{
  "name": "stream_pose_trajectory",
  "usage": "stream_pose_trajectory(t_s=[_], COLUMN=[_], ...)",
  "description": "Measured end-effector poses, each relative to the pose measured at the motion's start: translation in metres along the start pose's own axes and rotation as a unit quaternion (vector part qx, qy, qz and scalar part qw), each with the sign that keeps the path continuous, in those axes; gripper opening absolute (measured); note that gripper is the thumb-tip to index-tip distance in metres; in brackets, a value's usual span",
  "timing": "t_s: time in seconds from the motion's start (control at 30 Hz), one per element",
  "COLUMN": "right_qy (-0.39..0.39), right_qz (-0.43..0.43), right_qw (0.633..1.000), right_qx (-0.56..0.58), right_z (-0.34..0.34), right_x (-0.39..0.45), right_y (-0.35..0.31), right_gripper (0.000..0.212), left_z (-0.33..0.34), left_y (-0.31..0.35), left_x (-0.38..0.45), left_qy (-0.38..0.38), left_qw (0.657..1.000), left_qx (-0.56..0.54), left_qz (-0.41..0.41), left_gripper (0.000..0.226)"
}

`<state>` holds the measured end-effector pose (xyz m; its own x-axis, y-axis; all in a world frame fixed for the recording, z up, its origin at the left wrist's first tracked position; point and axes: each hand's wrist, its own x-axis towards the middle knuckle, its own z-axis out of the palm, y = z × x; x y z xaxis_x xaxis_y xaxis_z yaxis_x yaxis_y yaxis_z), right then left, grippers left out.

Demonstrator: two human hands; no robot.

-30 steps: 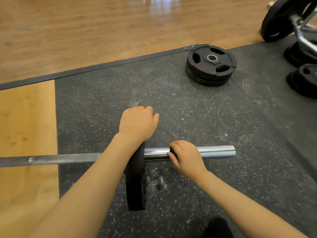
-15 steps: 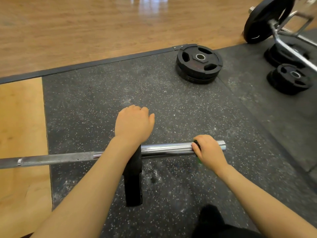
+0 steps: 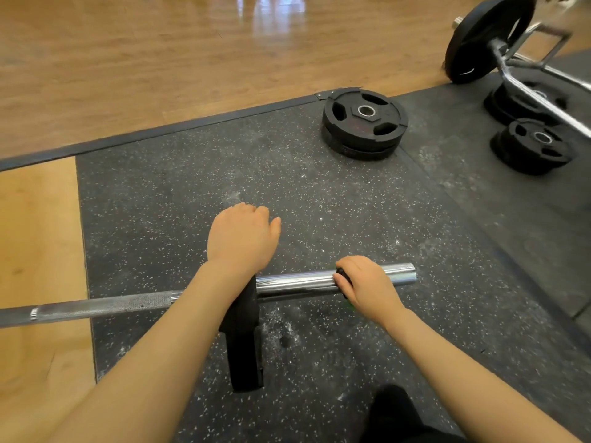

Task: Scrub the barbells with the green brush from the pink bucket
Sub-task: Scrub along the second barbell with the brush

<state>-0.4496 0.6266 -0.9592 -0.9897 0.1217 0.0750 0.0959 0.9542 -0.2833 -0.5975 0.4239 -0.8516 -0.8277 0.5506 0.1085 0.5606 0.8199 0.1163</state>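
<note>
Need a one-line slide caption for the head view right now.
Right hand scrubs the barbell sleeve with a mostly hidden green brush; left hand rests atop the upright plate.

The barbell (image 3: 319, 281) sleeve at centre right is polished chrome, mirror-glossy; its shaft toward the left edge is duller metal with rough knurling. The plate (image 3: 244, 340) on it looks matt black rubber. The mat (image 3: 192, 193) is coarse speckled rubber, chalk-dusted. The floor (image 3: 160, 59) across the top is glossy wood.

A gym: stacked weight plates (image 3: 364, 123) on speckled rubber matting (image 3: 192, 193), wooden floor (image 3: 160, 52) beyond the plates.
</note>
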Motion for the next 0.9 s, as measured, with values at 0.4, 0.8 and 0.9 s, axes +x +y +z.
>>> stream_pose_trajectory(t_s=[0.4, 0.8, 0.9], right_qy=[-0.025, 0.063, 0.075], right_qz=[-0.070, 0.064, 0.046], right_qw=[0.996, 0.993, 0.993], right_qx=[-0.045, -0.072, -0.073], right_z=[0.007, -0.013, -0.003], right_x=[0.009, -0.027, -0.025], right_y=[-0.011, 0.067, 0.055], right_gripper=[0.042, 0.038, 0.044], left_z=[0.000, 0.001, 0.002], left_y=[0.000, -0.001, -0.002], left_x=[0.001, 0.002, 0.005], left_qy=[-0.006, -0.009, -0.007], left_qw=[1.000, 1.000, 1.000], left_qx=[0.009, 0.016, 0.007], left_qz=[0.001, 0.011, 0.008], left_gripper=[0.040, 0.042, 0.042])
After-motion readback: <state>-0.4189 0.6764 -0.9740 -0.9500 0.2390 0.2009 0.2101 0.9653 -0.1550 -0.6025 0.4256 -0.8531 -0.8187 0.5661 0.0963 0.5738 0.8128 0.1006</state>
